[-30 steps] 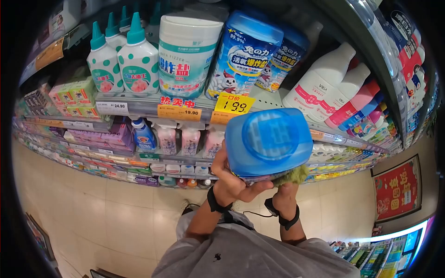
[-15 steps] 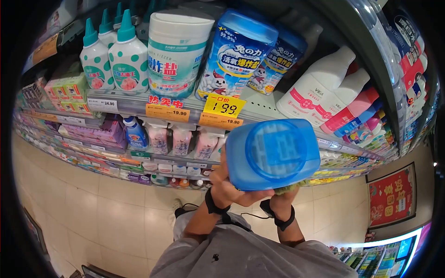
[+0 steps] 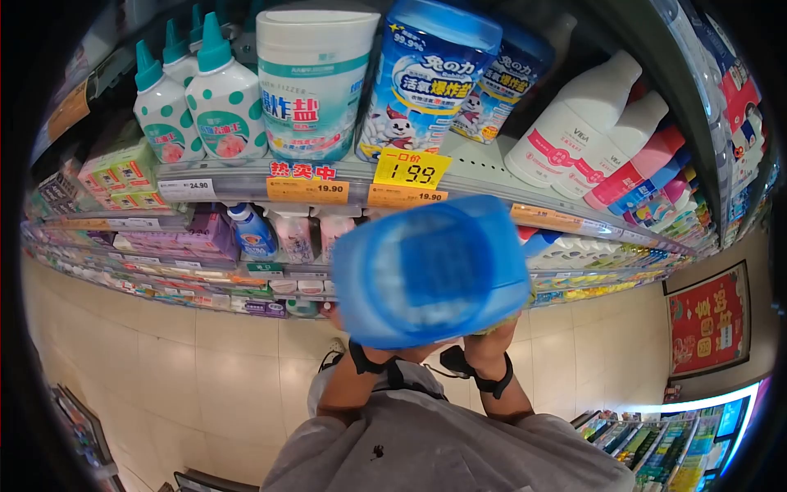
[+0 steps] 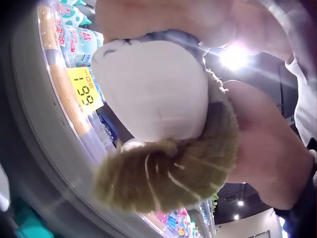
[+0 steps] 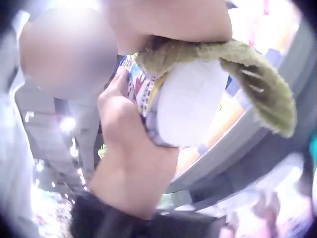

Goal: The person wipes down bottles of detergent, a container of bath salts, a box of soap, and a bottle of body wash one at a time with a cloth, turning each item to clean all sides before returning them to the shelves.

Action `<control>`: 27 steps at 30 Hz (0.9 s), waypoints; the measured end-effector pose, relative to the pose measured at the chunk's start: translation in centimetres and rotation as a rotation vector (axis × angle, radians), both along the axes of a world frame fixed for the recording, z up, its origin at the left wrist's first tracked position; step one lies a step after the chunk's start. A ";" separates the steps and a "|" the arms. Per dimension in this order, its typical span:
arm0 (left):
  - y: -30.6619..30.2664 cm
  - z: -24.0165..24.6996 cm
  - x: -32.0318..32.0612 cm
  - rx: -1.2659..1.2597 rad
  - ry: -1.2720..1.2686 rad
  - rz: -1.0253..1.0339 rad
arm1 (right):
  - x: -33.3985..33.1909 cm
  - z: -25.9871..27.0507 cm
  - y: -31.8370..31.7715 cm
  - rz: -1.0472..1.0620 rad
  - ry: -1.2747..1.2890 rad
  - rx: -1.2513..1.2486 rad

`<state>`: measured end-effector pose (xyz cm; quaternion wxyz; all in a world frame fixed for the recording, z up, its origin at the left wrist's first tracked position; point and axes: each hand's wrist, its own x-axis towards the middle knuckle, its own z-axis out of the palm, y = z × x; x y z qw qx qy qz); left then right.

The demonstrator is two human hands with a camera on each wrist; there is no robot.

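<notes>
The blue-lidded tub (image 3: pixel 430 275) has swung left and closer to the head camera, covering the left hand (image 4: pixel 158 20).

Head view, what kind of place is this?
Probably a supermarket's household-cleaning aisle: a long grey metal shelf carries rows of white plastic detergent bottles, with a yellow paper price tag reading 1.99 on its edge.

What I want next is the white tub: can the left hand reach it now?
Probably not yet: the left hand grips the jar, so it is busy. The white tub stands at the shelf front, nothing before it.
</notes>
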<state>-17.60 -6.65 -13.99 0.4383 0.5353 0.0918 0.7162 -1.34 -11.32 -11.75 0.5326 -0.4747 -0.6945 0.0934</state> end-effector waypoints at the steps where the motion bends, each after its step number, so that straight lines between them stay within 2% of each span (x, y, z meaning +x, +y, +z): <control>1: -0.2 -0.1 -0.2 -0.023 -0.048 -0.050 | -1.0 1.1 0.1 0.024 0.034 0.005; 2: -0.5 -0.3 -0.1 -0.040 -0.084 -0.086 | -2.3 3.0 0.5 0.219 0.312 -0.065; 5: -1.5 -0.8 0.7 -0.052 -0.157 -0.150 | -1.2 3.6 0.4 0.446 0.478 -0.223; 6: -1.8 -1.0 0.9 -0.051 -0.175 -0.164 | -1.0 3.5 0.1 0.319 0.357 -0.210; 8: -2.1 -1.4 2.0 -0.052 -0.180 -0.178 | -0.9 3.4 0.1 0.286 0.505 -0.257; 10: -2.5 -1.6 2.7 -0.061 -0.182 -0.195 | -0.9 3.2 0.3 0.453 1.052 -0.374; 13: -2.9 -1.5 3.7 -0.067 -0.185 -0.195 | 2.1 1.4 0.9 0.278 0.244 -0.276; 14: -3.1 -1.5 3.8 -0.064 -0.190 -0.197 | 2.3 0.8 0.8 0.266 0.353 -0.364; 16: -3.1 -1.4 4.4 -0.065 -0.197 -0.188 | 3.2 0.1 0.8 0.277 0.390 -0.491; 20: -2.9 -1.5 4.8 -0.068 -0.211 -0.172 | 5.0 0.3 0.9 0.277 0.125 -0.589; 22: -2.6 -1.4 4.8 -0.071 -0.217 -0.154 | 4.8 0.7 1.0 0.279 0.133 -0.584; 23: -2.6 -1.3 4.8 -0.074 -0.223 -0.147 | 4.5 0.9 1.3 0.302 0.205 -0.569; 25: -2.4 -1.3 4.6 -0.073 -0.234 -0.134 | 3.6 2.2 2.1 0.507 0.533 -0.572; 27: -2.5 -1.3 4.2 -0.078 -0.238 -0.139 | 2.3 4.7 3.2 0.862 1.056 -0.571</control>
